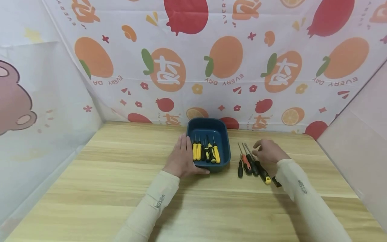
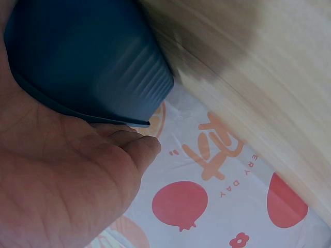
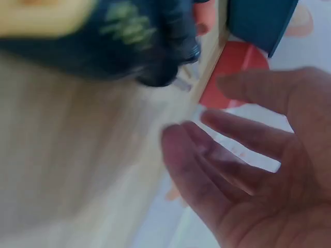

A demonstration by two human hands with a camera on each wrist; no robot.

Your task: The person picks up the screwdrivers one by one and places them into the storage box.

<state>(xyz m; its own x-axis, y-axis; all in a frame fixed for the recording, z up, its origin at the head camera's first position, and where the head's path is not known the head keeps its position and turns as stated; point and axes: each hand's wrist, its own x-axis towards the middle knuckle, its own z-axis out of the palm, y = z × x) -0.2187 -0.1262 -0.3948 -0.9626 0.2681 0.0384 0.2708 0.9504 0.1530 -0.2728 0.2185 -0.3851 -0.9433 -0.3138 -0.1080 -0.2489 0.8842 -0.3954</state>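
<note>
Your left hand [image 1: 182,157] lay flat against the left wall of the blue tray [image 1: 222,129], fingers straight along its side and thumb along the near edge, pressing it without clamping. The tray sat at the far middle of the wooden table [image 1: 121,181] and held several yellow-and-black screwdrivers [image 1: 205,152]. Your right hand [image 1: 267,151] hovered with loosely spread fingers, gripping nothing, just beside a small group of loose screwdrivers [image 1: 251,164] lying on the table to the right of the tray. A fruit-patterned cloth [image 1: 229,60] hung behind.
</note>
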